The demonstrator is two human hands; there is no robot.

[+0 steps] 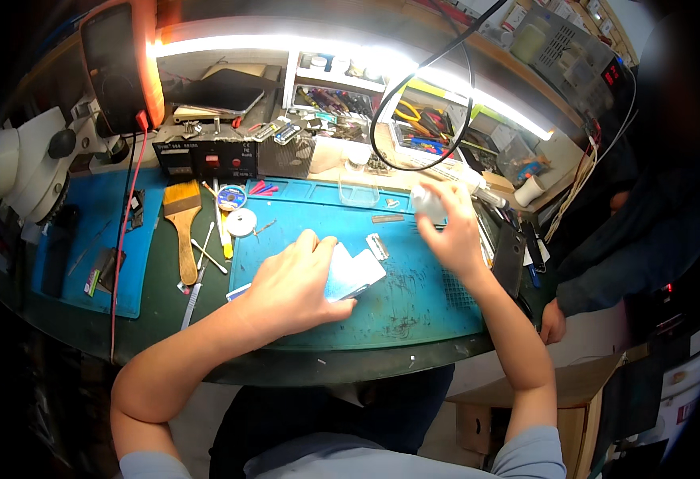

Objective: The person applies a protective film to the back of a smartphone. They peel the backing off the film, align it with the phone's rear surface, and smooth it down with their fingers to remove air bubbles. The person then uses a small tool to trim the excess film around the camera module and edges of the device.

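My left hand (292, 283) is closed round a pale white folded piece (354, 273), perhaps paper or cloth, above the blue work mat (414, 307). Its thumb and fingers cover part of it, so I cannot tell its exact kind. Farther right, my right hand (455, 231) grips a small whitish bottle (427, 204) over the mat's far right part. Between the hands a small silvery metal piece (377, 246) lies on the mat. A clear plastic box (359, 192) sits at the mat's far edge.
To the left lie a wooden-handled brush (183, 227), cotton swabs (208, 247) and a solder spool (232, 198). A microscope (27, 168) and an orange-framed device (122, 68) stand at far left. A black cable (378, 120) loops overhead. Another person's hand (553, 321) is at right.
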